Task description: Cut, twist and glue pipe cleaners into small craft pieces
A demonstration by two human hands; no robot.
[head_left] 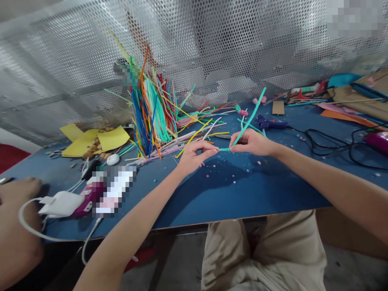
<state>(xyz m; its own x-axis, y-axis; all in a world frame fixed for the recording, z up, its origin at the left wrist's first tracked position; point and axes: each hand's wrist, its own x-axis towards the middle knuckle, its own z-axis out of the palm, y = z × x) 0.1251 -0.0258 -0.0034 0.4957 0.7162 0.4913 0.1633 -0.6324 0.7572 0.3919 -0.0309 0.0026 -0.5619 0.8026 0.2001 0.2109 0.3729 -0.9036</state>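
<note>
Between my two hands runs a teal pipe cleaner (254,111), its free end slanting up to the right past my right fingers. A short stretch near my left fingertips looks tightly coiled. My left hand (197,155) pinches the left end of this coiled part. The pipe cleaner is gripped by my right hand (250,142) between thumb and forefinger. Both hands are raised just above the blue table (212,202). Behind my left hand lie loose pipe cleaners (188,139) in many colours, and a dense upright bunch of pipe cleaners (157,109) stands farther back.
A glue gun (269,122) with a black cord lies to the right. On the left are a white charger (62,203), a purple power strip (87,200), a phone (117,190) and yellow paper (113,138). Another person's arm (20,226) rests at the left edge. A perforated metal panel (242,52) closes the back.
</note>
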